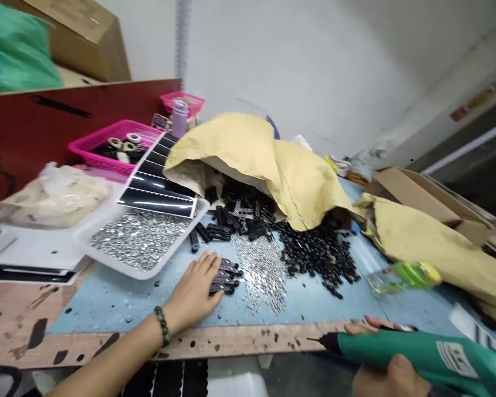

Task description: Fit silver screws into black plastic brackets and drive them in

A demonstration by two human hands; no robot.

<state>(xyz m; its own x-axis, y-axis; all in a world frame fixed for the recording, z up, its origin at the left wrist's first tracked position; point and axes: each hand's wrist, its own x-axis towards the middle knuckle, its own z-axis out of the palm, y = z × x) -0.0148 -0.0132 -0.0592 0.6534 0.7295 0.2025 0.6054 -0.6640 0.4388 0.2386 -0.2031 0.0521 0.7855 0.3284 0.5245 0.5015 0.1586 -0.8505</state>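
Left hand (196,286) is laid palm down, fingers extended and nearly together, on a row of black slotted bars (226,275); ends of the bars stick out to the right of the fingers. Whether any bar is gripped cannot be told. Left forearm is brought in from lower left across the table's front edge, bead bracelet (162,326) at the wrist.

Right hand (397,377) is closed around a green power screwdriver (413,353), held roughly level at the table's front edge; bit is pointed left, well apart from the bars.

Edges/room: wooden front strip (248,340) is bordered by blue mat (119,303). Bare mat is seen between silver pins (264,270) and the strip, also between white tray (143,273) and the strip. Right of the bars, the pins are heaped just beside; small black pieces (318,251) are piled past them. The back is bounded by a yellow sack (240,143), its mouth opened over more black parts. Tray is filled with silver pieces, partly covered by a black-striped sheet (159,179).

Writing: pale label (457,358) is carried on the screwdriver body; characters too blurred to be read. Cardboard box (86,38) print also illegible.
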